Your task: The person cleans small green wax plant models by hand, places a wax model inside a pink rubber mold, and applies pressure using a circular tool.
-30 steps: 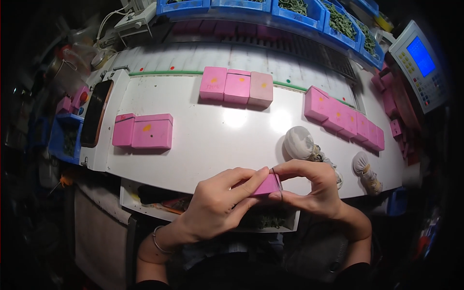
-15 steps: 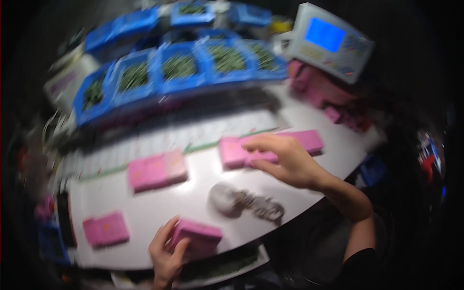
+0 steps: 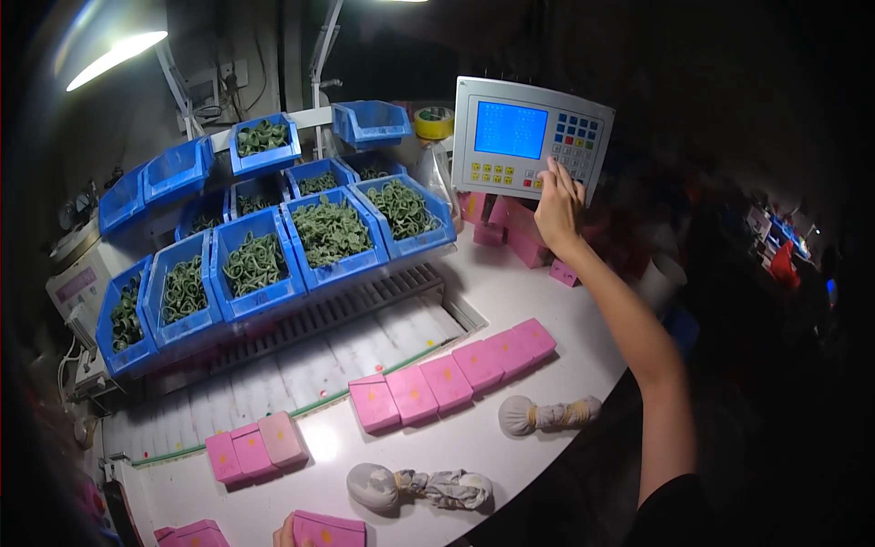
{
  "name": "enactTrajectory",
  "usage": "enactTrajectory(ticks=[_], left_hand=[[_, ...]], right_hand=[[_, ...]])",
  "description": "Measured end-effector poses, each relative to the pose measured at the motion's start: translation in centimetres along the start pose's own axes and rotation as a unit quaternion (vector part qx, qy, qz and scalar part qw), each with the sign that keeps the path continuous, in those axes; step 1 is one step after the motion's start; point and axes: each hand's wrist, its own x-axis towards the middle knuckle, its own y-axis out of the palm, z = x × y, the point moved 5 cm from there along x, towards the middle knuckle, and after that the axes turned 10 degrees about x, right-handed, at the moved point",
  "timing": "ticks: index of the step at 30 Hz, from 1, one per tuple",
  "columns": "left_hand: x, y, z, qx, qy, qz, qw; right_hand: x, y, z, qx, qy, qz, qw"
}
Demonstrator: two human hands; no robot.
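Note:
My right hand [image 3: 561, 208] is raised to the grey control panel [image 3: 474, 102], its fingertips at the keys below and right of the blue screen [image 3: 511, 129]. Its fingers are stretched out and hold nothing. At the bottom edge, my left hand [image 3: 285, 532] grips a pink rubber mould [image 3: 330, 529]; most of that hand is cut off by the frame. A row of several pink moulds [image 3: 447, 381] lies along the table's middle, with a group of three moulds [image 3: 251, 448] to the left. Another pink mould [image 3: 193, 534] shows at the lower left.
Blue bins [image 3: 260, 305] full of small green pieces stand in tiers behind a metal grate [image 3: 319, 319]. Two knotted cloth pouches [image 3: 372, 486] lie near the front edge of the white table [image 3: 492, 296]. Yellow tape [image 3: 434, 122] sits beside the panel. A lamp [image 3: 118, 56] shines upper left.
My right hand has left the row of pink moulds and gone up to the panel's keys. My left hand keeps its mould. The view has tilted upward, bringing the lamps into sight.

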Motion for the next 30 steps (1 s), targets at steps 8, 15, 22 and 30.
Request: enactTrajectory(ticks=[8,15,22,30], left_hand=[[-0.2,0.7,0.6,0.08,-0.027,0.037,0.996],[-0.4,1.2,-1.1,0.2,0.054,0.034,0.978],[-0.2,1.7,-1.7,0.231,0.06,0.035,0.97],[0.2,-0.4,-1.9,0.242,0.026,0.012,0.97]], right_hand=[[0.3,-0.3,-1.6,0.129,0.077,-0.049,0.987],[-0.4,0.0,-2.2,0.112,0.018,-0.068,0.991],[-0.6,-0.4,-2.4,0.121,0.023,-0.03,0.992],[-0.9,0.7,-1.2,0.175,0.013,0.001,0.985]])
